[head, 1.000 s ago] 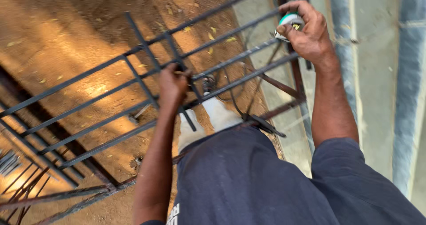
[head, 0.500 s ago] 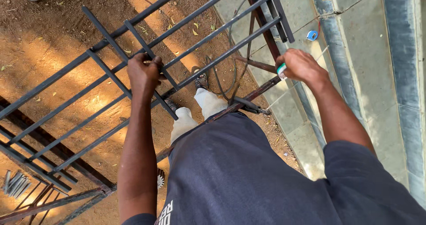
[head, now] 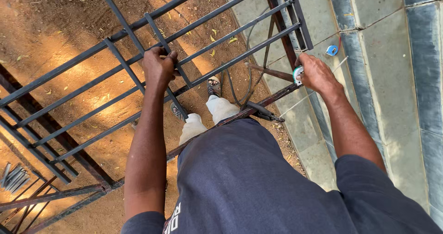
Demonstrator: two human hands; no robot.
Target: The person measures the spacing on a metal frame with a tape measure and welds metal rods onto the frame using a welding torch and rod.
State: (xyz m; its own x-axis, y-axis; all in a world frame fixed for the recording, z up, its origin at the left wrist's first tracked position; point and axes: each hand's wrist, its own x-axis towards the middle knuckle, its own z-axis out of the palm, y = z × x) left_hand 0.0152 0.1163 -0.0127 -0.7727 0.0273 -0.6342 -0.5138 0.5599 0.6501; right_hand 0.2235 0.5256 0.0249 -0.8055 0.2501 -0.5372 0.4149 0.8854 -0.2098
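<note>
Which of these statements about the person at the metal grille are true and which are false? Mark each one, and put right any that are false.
1. The left hand grips a bar of the dark metal grille. True.
2. The right hand is empty. False: it holds a small round tape measure against the end of the grille.
3. The person wears sandals. True.
4. The grille lies wholly on paving. False: most of it is over bare brown soil; only its right end reaches the paved strip.
5. A small blue object lies on the paving beyond the right hand. True.
</note>
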